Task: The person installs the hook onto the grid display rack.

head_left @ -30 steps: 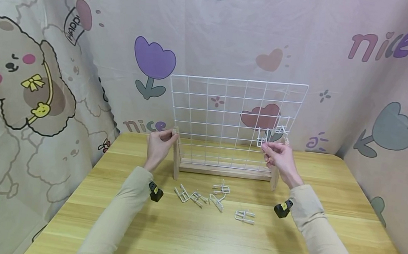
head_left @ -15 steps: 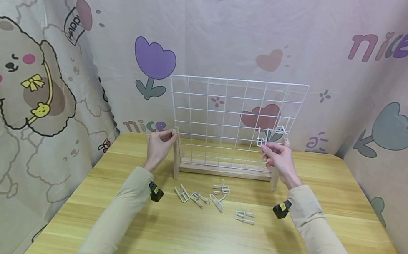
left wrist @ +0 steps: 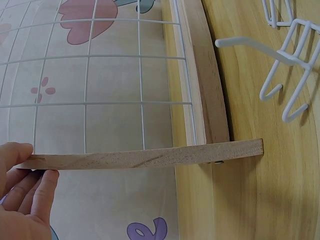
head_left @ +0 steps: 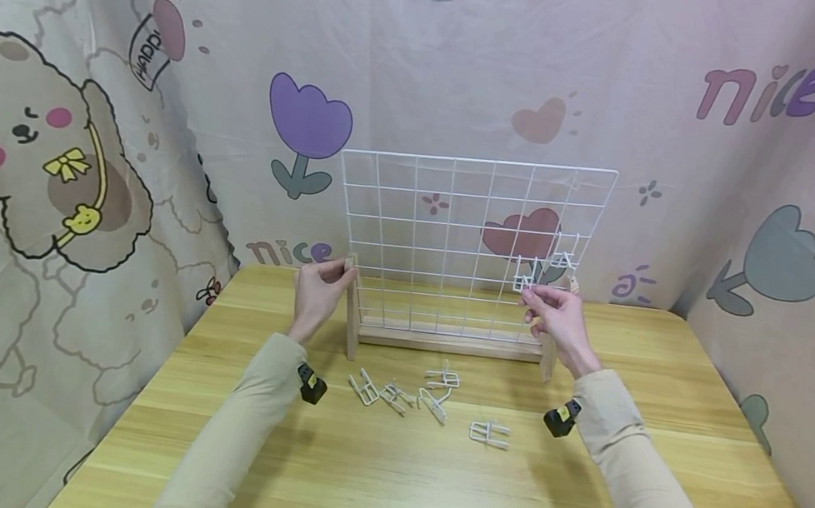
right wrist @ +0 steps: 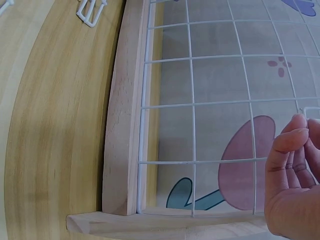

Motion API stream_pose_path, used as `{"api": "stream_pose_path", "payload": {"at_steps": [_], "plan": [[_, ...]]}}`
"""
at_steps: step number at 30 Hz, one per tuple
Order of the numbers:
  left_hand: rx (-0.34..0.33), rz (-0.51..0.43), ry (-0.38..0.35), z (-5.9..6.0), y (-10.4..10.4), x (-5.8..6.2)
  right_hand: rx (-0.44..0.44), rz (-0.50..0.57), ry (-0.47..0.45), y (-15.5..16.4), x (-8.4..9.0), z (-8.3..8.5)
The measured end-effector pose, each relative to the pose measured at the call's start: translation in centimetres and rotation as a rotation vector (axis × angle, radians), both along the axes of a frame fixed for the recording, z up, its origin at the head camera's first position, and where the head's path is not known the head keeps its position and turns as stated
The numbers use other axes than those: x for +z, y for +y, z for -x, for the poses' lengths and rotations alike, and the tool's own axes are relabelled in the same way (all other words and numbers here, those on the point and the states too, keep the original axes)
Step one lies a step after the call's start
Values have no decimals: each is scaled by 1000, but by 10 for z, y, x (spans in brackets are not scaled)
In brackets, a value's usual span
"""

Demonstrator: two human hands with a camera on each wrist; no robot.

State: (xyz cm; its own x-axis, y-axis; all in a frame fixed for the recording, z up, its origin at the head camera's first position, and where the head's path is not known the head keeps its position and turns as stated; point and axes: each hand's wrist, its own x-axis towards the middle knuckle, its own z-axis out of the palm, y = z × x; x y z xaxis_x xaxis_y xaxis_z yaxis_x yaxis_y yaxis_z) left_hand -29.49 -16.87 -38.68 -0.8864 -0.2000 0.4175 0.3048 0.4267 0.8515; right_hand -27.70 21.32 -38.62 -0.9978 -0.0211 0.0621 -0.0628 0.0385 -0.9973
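Observation:
A white wire grid panel (head_left: pixel 448 225) stands upright in a wooden base (head_left: pixel 446 343) at the far middle of the table. My left hand (head_left: pixel 330 272) grips the top of the base's left wooden post (head_left: pixel 351 306); in the left wrist view its fingers (left wrist: pixel 27 197) curl round the post's end (left wrist: pixel 150 157). My right hand (head_left: pixel 531 296) pinches a small white wire hook (head_left: pixel 523 283) against the grid's lower right part. A second hook (head_left: pixel 562 260) hangs on the grid just above. In the right wrist view my fingertips (right wrist: pixel 292 137) touch a white wire (right wrist: pixel 312 108) by the grid (right wrist: pixel 210 100).
Several loose white wire hooks (head_left: pixel 436 400) lie on the wooden table (head_left: pixel 381 486) in front of the base, the nearest one (head_left: pixel 488 433) towards the right. Patterned cloth walls (head_left: pixel 53 121) close in the back and both sides.

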Motion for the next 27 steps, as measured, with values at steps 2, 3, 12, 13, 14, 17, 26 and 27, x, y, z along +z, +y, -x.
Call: {"api": "stream_pose_path", "payload": {"at_steps": [2,3,12,13,14,17,26,27], "plan": [[2,4,0,0,0,0,-1,-1,3,0,0,0],[3,7,1,0,0,0,-1,1,5,0,1,-1],[-4,-11,3,-1,0,1,-5,-23,1,-1,0,-2],[-4,-12,2,-1,0,1,-3,-31,1,-1,0,-2],[-5,-14,2,-1,0,1,-6,-38,0,-1,0,-2],[-7,-17,5,-1,-1,1,-5,-49,-3,-1,-1,-3],[-3,-9,14,0,-1,0,4,-73,-13,0,-2,-6],[-2,-7,14,0,-1,0,5,-73,-17,0,-2,-6]]}}
